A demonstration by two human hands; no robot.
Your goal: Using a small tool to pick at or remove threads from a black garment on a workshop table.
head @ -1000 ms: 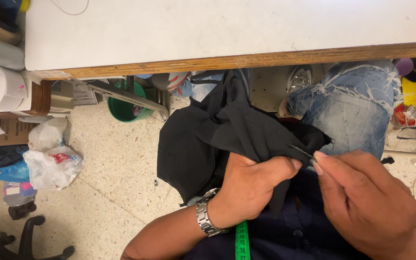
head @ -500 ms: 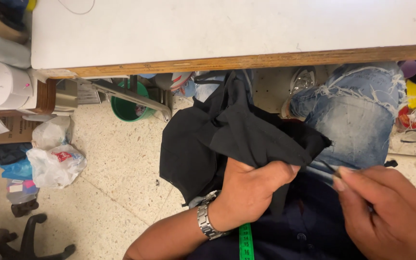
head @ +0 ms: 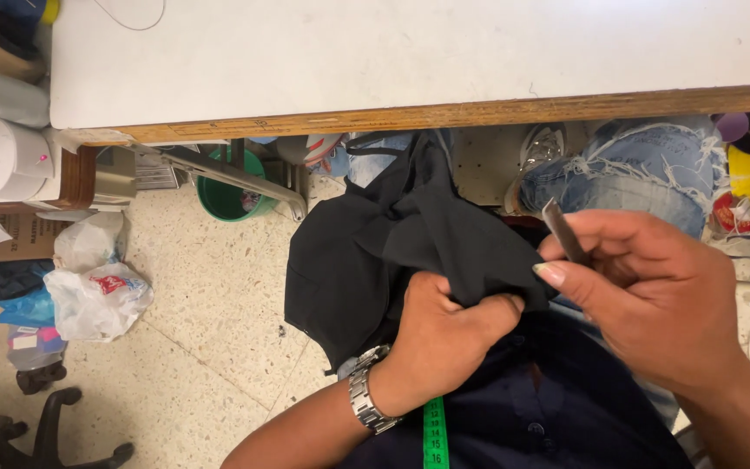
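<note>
A black cloth garment (head: 375, 252) hangs over my lap below the white table. My left hand (head: 444, 334), with a metal wristwatch (head: 366, 401) on its wrist, is closed on a bunched fold of the cloth. My right hand (head: 653, 300) sits just right of it and pinches a thin dark metal tool (head: 563, 230), tip pointing up and away from the cloth. A green measuring tape (head: 434, 434) hangs down my dark shirt.
A white table top with a wooden edge (head: 444, 113) spans the top. Under it lie a green bucket (head: 223, 195), a metal pedal bar (head: 236, 178) and torn blue jeans (head: 644, 165). Plastic bags (head: 88, 295) and a chair base (head: 45, 430) sit on the speckled floor at left.
My right hand drew away to the right from the cloth, then came back up beside the left hand with the thin tool raised. The left hand kept its grip on the cloth.
</note>
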